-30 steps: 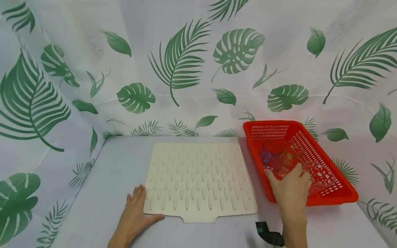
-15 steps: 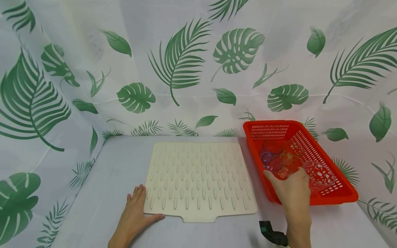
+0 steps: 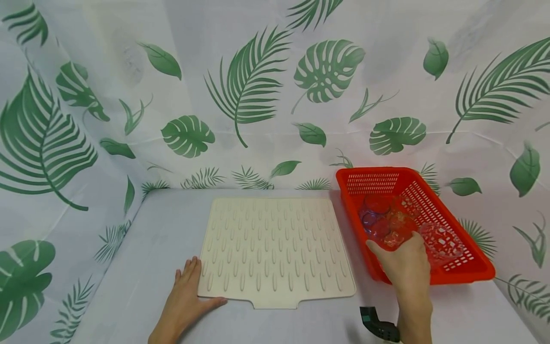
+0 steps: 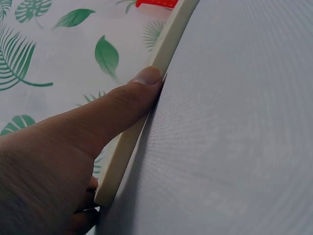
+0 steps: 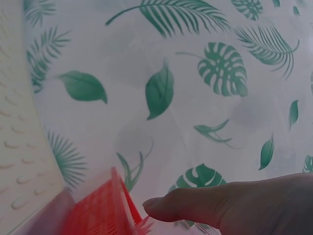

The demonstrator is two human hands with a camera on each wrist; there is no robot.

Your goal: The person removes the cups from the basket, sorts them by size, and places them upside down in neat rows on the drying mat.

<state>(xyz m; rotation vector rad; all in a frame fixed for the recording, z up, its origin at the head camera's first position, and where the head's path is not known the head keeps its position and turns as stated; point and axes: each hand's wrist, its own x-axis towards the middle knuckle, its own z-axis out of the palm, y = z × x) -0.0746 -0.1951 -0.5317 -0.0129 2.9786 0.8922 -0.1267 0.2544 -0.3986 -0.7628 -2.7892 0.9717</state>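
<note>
A cream board [image 3: 277, 255] with rows of raised slots lies on the table. My left hand [image 3: 185, 295] rests at its near left corner, fingers straight along the side. In the left wrist view the thumb [image 4: 122, 100] touches the board's near edge. My right hand [image 3: 406, 265] reaches over the near wall of a red basket [image 3: 461, 277], thumb apart from the fingers. The basket holds several see-through items, among them a purplish one [image 3: 373, 220] and a clear patterned one [image 3: 441, 241]. The right fingertips are hidden, so any hold cannot be seen.
A black curved device [image 3: 380, 327] sits by the right wrist. White cloth with green leaves [image 3: 275, 162] hangs behind and at both sides. The pale table surface [image 3: 163, 224] extends left of the board; the basket stands just right of it.
My right hand has shifted slightly right and toward me within the basket, its fingers going further out of sight. The left hand and the board have stayed in place.
</note>
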